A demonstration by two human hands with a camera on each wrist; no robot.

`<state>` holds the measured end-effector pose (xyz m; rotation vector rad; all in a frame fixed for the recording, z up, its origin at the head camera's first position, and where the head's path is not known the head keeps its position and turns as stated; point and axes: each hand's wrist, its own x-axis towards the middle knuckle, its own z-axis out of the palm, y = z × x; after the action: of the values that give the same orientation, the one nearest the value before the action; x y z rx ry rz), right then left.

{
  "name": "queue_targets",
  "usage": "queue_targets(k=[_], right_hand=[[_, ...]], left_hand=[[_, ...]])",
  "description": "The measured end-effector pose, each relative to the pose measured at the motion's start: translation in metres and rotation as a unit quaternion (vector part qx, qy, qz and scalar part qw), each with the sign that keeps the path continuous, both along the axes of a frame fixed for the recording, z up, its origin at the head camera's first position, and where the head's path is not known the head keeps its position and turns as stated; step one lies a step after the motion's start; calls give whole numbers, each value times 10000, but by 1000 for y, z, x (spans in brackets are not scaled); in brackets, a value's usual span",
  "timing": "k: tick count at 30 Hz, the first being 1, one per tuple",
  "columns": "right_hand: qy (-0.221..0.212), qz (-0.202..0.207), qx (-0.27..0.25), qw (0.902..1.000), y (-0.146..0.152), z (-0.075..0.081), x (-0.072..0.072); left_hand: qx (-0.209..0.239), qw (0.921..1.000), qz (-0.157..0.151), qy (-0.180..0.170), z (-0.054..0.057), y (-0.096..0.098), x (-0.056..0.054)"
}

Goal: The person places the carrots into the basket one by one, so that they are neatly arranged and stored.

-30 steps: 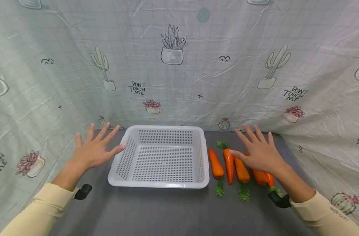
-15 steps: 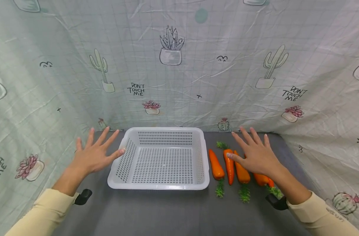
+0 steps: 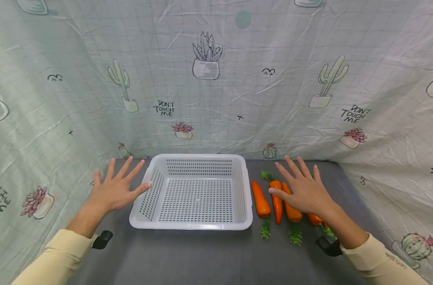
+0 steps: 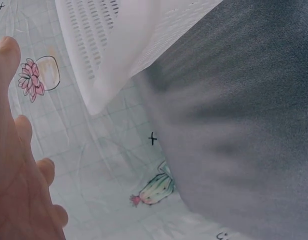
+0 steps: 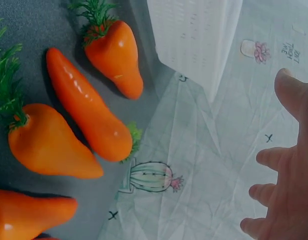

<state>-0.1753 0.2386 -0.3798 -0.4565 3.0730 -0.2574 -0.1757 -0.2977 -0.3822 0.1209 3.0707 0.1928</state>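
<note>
My left hand, fingers spread, hovers at the left side of a white plastic basket, its thumb overlapping the rim in the head view. The basket has slotted walls and holds nothing. To its right lie several orange carrots with green tops, among them one nearest the basket and a slim one with its leaves at the far end. My right hand hovers over the carrots with spread fingers, hiding part of the right-hand ones. The right wrist view shows a thick carrot below that hand. Neither hand holds anything.
A grey table carries the basket and carrots. Hanging cloth printed with cacti encloses it at the back and on both sides. Black straps with a dark piece sit at the wrists.
My right hand has drifted left and slightly nearer to me over the carrots, covering more of the middle one. The left hand has come slightly nearer; the basket and carrots stay in place.
</note>
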Motion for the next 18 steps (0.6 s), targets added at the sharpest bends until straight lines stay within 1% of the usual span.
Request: queue_targets(k=[5, 11, 18], right_hand=[[-7, -5, -112, 9999, -2, -4, 1], [-61, -45, -149, 9999, -5, -10, 1], [22, 1, -221, 9998, -10, -15, 3]], left_hand=[[26, 10000, 39, 58, -4, -1, 1], [19, 10000, 33, 3, -8, -3, 0], [79, 9999, 107, -71, -12, -3, 0]])
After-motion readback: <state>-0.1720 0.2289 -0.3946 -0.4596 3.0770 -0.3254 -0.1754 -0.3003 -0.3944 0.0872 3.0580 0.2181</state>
